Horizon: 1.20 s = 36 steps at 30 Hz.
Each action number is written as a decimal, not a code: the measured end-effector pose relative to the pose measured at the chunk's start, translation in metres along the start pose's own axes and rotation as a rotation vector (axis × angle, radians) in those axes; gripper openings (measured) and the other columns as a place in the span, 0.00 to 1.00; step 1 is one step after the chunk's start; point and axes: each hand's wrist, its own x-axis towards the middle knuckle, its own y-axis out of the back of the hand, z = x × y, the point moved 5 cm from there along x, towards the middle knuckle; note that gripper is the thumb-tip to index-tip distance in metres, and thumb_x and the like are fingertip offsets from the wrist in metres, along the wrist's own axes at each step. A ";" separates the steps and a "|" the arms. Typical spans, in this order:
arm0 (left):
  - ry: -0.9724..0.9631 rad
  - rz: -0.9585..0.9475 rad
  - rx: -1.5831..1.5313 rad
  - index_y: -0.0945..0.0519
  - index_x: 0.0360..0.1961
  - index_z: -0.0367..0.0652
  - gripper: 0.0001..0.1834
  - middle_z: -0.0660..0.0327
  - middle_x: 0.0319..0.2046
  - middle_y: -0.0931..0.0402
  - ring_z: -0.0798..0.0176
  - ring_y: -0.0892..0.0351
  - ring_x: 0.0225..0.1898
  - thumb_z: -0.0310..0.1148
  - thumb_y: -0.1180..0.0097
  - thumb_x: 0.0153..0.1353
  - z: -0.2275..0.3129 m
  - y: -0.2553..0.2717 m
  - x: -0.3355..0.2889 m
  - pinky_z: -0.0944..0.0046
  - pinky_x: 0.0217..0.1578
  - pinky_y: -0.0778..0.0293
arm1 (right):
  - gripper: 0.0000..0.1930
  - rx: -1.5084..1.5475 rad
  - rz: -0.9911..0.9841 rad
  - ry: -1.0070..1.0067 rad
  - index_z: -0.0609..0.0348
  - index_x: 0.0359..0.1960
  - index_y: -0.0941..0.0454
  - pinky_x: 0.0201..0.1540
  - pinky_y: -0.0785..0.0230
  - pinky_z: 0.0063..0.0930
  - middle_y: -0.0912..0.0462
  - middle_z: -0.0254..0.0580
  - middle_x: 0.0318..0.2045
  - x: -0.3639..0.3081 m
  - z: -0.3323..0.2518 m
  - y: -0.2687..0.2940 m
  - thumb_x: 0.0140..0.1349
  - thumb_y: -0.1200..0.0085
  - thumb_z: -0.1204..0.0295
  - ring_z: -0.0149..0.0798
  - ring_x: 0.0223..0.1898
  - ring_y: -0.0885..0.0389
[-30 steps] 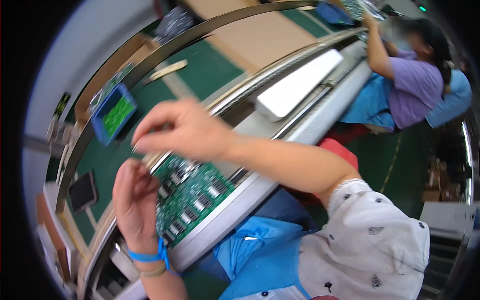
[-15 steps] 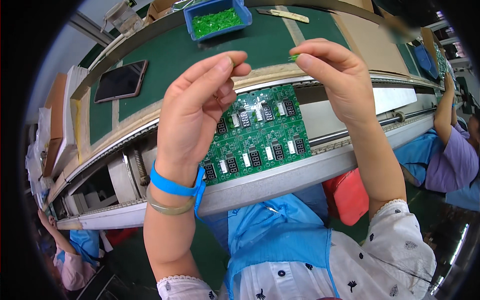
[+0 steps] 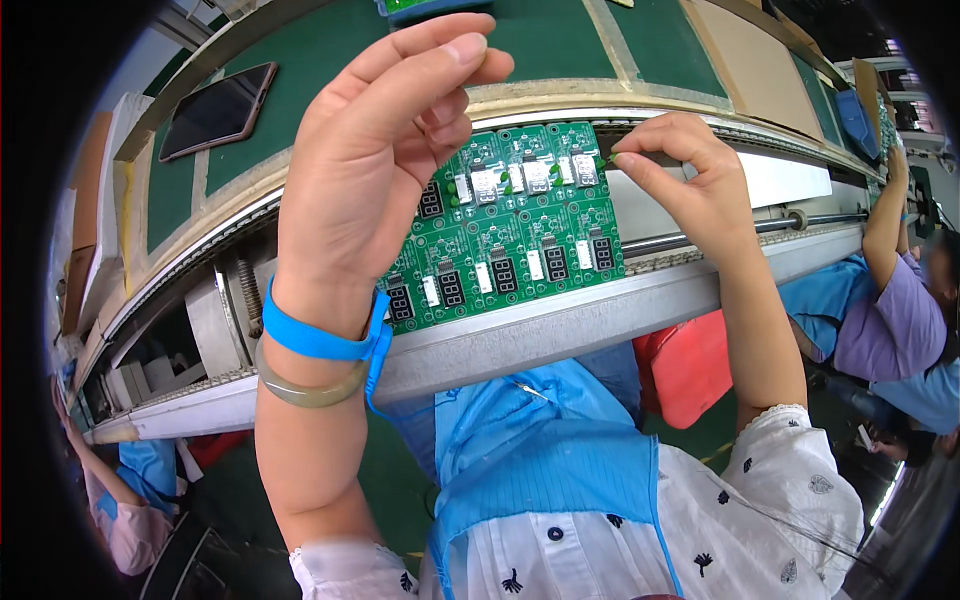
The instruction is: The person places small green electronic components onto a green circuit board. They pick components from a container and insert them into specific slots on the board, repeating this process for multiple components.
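Observation:
A green panel of circuit boards [image 3: 520, 235] lies on the conveyor rails in front of me, with rows of black digit displays and white connectors. Small green parts stand along its far row. At the panel's far right corner my right hand [image 3: 680, 175] pinches a small green component [image 3: 607, 161] between thumb and forefinger. My left hand [image 3: 385, 140] is raised over the panel's left part, thumb pressed to the fingertips. Whatever is in that pinch, if anything, is hidden. A blue strap [image 3: 318, 335] and a bangle circle my left wrist.
A blue bin [image 3: 420, 10] with green parts is cut off at the top edge. A phone [image 3: 218, 112] rests on the green bench at far left. The metal rail [image 3: 540, 345] runs along my side, a red seat [image 3: 690, 370] below it. Co-workers are at both sides.
My right hand has gone from above the panel down to its far right corner with the green component. The left hand, still pinched, appears higher and further left. The view has shifted.

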 end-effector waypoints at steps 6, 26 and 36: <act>-0.010 -0.055 -0.012 0.20 0.59 0.33 0.20 0.61 0.43 0.16 0.77 0.28 0.36 0.34 0.39 0.71 0.000 0.005 0.002 0.72 0.38 0.30 | 0.06 -0.134 -0.051 0.071 0.59 0.35 0.12 0.50 0.28 0.37 0.14 0.41 0.36 -0.004 -0.008 -0.002 0.57 0.33 0.72 0.44 0.44 0.19; 0.027 0.074 -0.116 0.16 0.51 0.33 0.13 0.61 0.36 0.16 0.75 0.27 0.30 0.29 0.39 0.71 0.000 -0.001 -0.007 0.73 0.35 0.29 | 0.08 -0.036 0.021 0.027 0.61 0.35 0.12 0.46 0.26 0.31 0.14 0.39 0.34 -0.005 -0.011 -0.003 0.58 0.31 0.70 0.38 0.41 0.17; -0.056 -0.020 0.089 0.30 0.68 0.33 0.25 0.63 0.44 0.23 0.79 0.29 0.38 0.32 0.44 0.74 0.013 0.021 -0.011 0.77 0.36 0.34 | 0.13 0.035 0.141 0.287 0.56 0.36 0.10 0.49 0.24 0.40 0.12 0.48 0.36 0.133 -0.036 -0.023 0.59 0.37 0.60 0.51 0.43 0.15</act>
